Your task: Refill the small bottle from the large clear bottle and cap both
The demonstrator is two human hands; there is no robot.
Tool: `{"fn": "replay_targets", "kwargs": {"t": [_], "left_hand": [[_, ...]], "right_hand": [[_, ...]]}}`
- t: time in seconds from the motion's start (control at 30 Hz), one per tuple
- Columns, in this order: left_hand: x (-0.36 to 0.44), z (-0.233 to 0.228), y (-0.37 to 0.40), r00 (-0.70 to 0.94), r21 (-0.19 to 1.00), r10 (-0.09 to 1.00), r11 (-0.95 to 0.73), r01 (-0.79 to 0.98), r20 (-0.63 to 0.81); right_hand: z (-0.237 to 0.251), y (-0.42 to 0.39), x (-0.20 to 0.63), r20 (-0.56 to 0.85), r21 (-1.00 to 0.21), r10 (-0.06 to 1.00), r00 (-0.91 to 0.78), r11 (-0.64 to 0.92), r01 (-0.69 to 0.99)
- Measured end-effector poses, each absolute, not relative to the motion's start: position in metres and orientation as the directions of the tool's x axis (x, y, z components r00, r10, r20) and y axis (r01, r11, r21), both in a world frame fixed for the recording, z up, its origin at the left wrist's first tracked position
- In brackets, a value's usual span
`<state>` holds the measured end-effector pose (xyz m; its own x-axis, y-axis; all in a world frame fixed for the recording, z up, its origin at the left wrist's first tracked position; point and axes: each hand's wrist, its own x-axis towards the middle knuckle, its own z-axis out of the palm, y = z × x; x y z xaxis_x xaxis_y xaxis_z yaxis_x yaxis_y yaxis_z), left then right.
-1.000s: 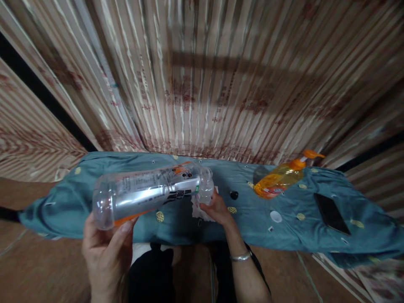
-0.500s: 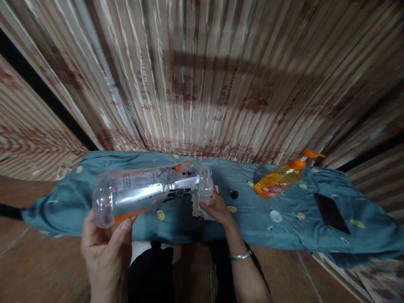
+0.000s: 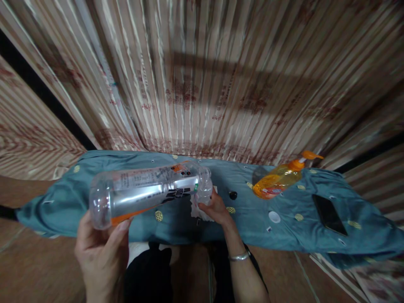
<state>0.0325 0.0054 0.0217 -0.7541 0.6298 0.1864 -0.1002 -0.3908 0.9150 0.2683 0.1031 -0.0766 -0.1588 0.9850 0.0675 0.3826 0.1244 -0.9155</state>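
Observation:
A large clear plastic bottle (image 3: 139,195) with a silver and orange label lies sideways in the air above the cloth, its base to the left. My left hand (image 3: 104,248) grips it from below near the base, thumb along the label's lower edge. At the other end, my right hand (image 3: 216,208) is closed at the bottle's neck, its fingertips partly hidden behind the clear plastic. A piece of white tissue (image 3: 198,212) shows just under the neck and beside the right fingers; whether the hand touches it, I cannot tell.
A blue-green patterned cloth (image 3: 246,227) covers the narrow table. On it are a small black round object (image 3: 232,195), an orange pump bottle (image 3: 277,181) lying tilted, a white disc (image 3: 274,217) and a black phone (image 3: 329,214). Behind hangs a striped curtain (image 3: 202,84).
The bottle and left hand have shifted slightly left in view. Other things also sit a few pixels further left, as the view has turned a little. Both grips look the same.

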Motion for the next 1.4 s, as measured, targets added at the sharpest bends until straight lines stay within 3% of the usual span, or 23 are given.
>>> {"fn": "replay_targets", "kwargs": {"t": [0.47, 1.4], "left_hand": [[0.0336, 0.0215, 0.0066, -0.713, 0.894, 0.636, -0.448, -0.028, 0.296], [0.0341, 0.0199, 0.0054, -0.734, 0.915, 0.645, -0.394, -0.081, 0.212]], "right_hand": [[-0.0730, 0.1023, 0.2670, 0.074, -0.914, 0.987, -0.146, 0.126, 0.386], [-0.0731, 0.1026, 0.2664, 0.072, -0.912, 0.986, -0.151, 0.126, 0.391]]}}
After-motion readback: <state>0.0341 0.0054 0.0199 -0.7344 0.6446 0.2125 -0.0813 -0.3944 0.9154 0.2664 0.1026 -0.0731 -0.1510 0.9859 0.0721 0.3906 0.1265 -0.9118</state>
